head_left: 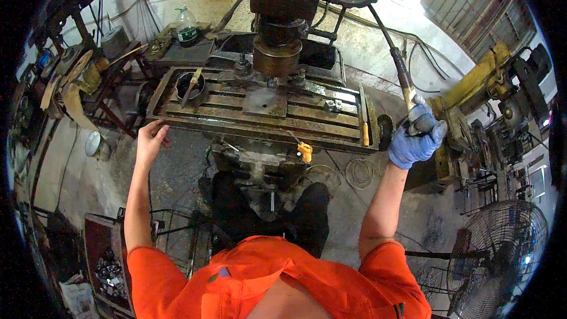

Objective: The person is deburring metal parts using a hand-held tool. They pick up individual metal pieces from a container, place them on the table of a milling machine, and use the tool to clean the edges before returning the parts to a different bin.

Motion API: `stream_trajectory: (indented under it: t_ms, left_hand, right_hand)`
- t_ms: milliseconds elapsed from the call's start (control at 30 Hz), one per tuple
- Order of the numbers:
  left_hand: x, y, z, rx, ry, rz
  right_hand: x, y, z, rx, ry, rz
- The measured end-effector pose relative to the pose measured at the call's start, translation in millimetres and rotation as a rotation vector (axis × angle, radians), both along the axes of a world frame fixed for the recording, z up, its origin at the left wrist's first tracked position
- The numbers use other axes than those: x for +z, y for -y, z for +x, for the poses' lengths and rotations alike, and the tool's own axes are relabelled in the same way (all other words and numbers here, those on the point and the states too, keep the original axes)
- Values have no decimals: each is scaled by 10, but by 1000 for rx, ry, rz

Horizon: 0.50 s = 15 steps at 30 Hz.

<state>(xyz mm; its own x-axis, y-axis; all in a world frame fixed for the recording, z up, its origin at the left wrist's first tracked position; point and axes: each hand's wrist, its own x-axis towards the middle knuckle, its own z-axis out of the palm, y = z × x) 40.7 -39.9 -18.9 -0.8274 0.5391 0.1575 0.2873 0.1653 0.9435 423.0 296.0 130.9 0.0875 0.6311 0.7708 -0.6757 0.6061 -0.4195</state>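
Note:
My right hand (418, 136), in a blue glove, is closed round the lower end of a long dark lever (401, 70) that slants down from the milling machine's head (277, 56). My bare left hand (153, 137) is by the front left corner of the slotted machine table (236, 125), thumb and fingers apart and holding nothing. Whether its fingertips touch the table edge I cannot tell. Under the spindle lies a wet, greyish plate (260, 101). Small metal blocks (333, 105) sit to its right on the table.
On the table stand a round pot (182, 84) with a brush (191, 87) across it and an orange-handled tool (365, 134). A yellow-handled object (305, 151) hangs at the front edge. A fan (499, 254) stands at lower right, a bin of metal pieces (109, 274) at lower left.

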Motion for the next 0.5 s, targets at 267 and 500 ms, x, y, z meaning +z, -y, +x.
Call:
stream_trajectory:
  t_ms: [267, 500]
  left_hand:
    - [-150, 1006, -297, 162, -42, -70]
    - [-256, 2716, -220, 485, -39, -245]
  right_hand:
    - [152, -12, 78, -250, 74, -80]
    - [310, -78, 83, -193, 54, 66]
